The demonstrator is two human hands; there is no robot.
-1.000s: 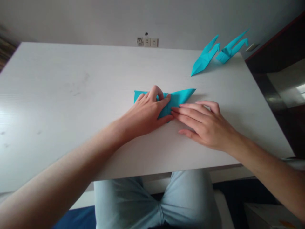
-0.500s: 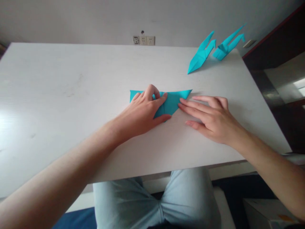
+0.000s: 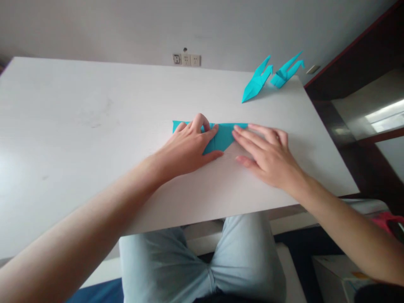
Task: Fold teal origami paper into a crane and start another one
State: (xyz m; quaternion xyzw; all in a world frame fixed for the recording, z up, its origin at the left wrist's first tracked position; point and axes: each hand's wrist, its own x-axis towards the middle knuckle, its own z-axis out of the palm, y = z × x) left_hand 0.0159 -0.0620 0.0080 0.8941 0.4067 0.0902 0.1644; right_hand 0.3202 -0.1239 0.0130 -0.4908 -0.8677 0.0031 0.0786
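A folded piece of turquoise paper [image 3: 225, 134] lies on the white table in front of me, a vertical crease near its middle. Across its left part rests my left hand [image 3: 192, 141], pressing it down. Its fingers are spread, the index finger bent with its tip near the crease and the thumb at the lower edge; it grips nothing. My right hand [image 3: 265, 149] is open, fingers stretched out, with the fingertips on the paper's right end. That corner is partly hidden under the fingers. The thumb hovers or rests just below the paper; I cannot tell which.
Two turquoise paper cranes, a nearer crane [image 3: 256, 82] and a farther crane [image 3: 285, 75], stand at the table's back right. The white table [image 3: 94, 97] meets a wall with sockets [image 3: 186, 59]. My legs [image 3: 202, 261] are below the front edge.
My right hand has moved left and slightly upward onto the paper's right end. The pointed right corner is now covered or flattened. My left hand stays in place; the view has turned slightly.
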